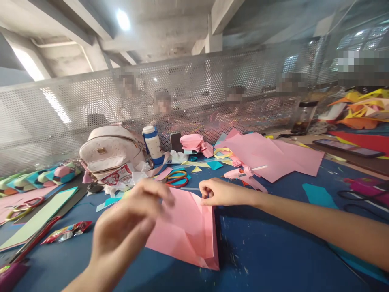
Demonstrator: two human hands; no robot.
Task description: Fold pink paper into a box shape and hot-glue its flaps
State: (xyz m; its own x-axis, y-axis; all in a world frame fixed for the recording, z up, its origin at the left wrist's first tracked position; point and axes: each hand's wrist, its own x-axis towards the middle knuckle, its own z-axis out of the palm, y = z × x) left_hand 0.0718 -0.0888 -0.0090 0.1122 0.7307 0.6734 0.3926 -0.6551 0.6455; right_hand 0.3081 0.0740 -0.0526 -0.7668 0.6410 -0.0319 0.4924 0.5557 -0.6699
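Note:
A sheet of pink paper (179, 227) lies on the blue table, with a narrow folded strip along its right side and creases across it. My right hand (212, 192) is closed on the upper right corner of this paper, fingers curled and thumb against the edge. Over the paper's left part hovers my left hand (130, 219), its fingers loosely bent and apart from the thumb, a little blurred, with nothing seen in it. Just beyond my right hand rests a pink glue gun (240, 175). Scissors with coloured handles (177, 178) lie behind the paper.
A pale backpack (112, 150) and a white-and-blue bottle (152, 144) stand at the back by a perforated metal screen (188, 89). Large pink sheets (273, 154) are spread at back right. More scissors (26, 207) and a snack wrapper (67, 232) lie left. People sit beyond the screen.

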